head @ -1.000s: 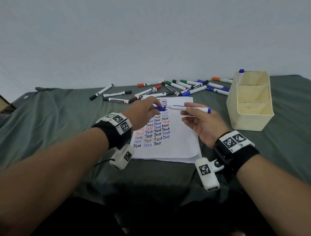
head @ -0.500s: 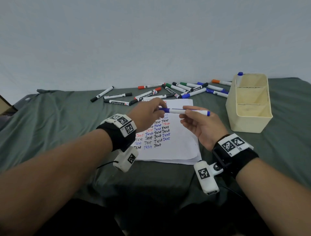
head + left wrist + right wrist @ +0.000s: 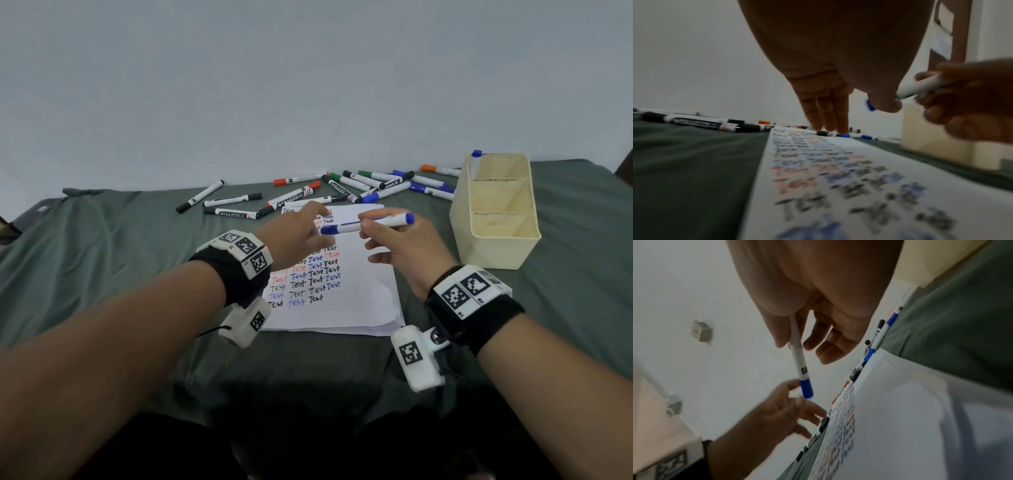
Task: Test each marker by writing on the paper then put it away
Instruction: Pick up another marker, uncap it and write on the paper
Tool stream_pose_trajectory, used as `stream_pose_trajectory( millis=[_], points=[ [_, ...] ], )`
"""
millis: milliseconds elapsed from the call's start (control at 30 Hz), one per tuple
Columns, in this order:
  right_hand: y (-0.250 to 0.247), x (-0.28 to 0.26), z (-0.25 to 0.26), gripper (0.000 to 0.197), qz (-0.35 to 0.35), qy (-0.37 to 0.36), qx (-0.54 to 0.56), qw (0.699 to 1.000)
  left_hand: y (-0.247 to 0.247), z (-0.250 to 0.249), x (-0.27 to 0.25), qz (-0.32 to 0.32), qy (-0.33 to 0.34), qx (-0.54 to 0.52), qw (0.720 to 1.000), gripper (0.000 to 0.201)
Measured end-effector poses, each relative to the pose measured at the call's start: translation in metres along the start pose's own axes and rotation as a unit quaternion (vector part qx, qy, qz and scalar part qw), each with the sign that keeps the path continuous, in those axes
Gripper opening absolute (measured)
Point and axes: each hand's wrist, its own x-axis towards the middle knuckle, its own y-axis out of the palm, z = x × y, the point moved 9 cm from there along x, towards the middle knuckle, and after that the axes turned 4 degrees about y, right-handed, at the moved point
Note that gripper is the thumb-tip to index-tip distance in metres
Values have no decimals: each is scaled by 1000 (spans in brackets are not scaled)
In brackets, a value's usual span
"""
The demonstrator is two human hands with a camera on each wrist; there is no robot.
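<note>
My right hand [image 3: 370, 231] pinches a white marker with a blue cap [image 3: 371, 224] by its barrel, holding it level above the paper [image 3: 356, 305]. The blue cap [image 3: 330, 230] sits on the marker's left end. My left hand [image 3: 315, 224] hovers at that capped end with fingers spread and straight, gripping nothing. The right wrist view shows the marker [image 3: 797, 356] between thumb and fingers, its cap pointing at the left hand [image 3: 791, 407]. The paper [image 3: 859, 178] carries rows of "Test" in black, blue and red.
Several loose markers [image 3: 342, 192] lie scattered on the green cloth beyond the paper. A cream divided box [image 3: 496, 250] stands at the right, with one blue-capped marker [image 3: 476, 156] upright in its far corner.
My left hand pinched the cap end a second ago; its fingers have now opened and spread. The marker's right end has tilted up slightly in my right hand.
</note>
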Motion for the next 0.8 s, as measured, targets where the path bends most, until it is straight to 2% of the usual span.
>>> stream_pose_trajectory(
  millis=[67, 100, 167, 267, 367, 467, 600, 700, 800],
  points=[
    [-7, 4, 10, 4, -28, -14, -38, 999, 9, 22, -1, 34, -22, 34, 999, 86],
    [-12, 7, 17, 4, -39, -20, -40, 998, 15, 35, -2, 53, -36, 76, 995, 97],
    [-26, 16, 38, 5, -64, -45, -45, 996, 29, 65, -3, 93, -72, 168, 979, 106],
    [-62, 30, 87, 38, -138, -110, -59, 982, 51, 96, -12, 152, -146, 185, 960, 111],
    [-99, 40, 141, 55, -218, -178, -158, 947, 64, 104, -13, 170, -152, 188, 955, 112],
    [-128, 46, 180, 55, -276, -213, -271, 897, 66, 106, -12, 168, -144, 185, 957, 110],
    [-151, 54, 197, 58, -300, -224, -371, 850, 67, 108, -12, 166, -142, 176, 960, 111],
    [-157, 59, 186, 55, -295, -206, -417, 835, 68, 107, -13, 165, -140, 164, 962, 111],
    [-159, 65, 160, 48, -278, -163, -432, 842, 67, 107, -14, 162, -138, 161, 964, 112]
  ],
)
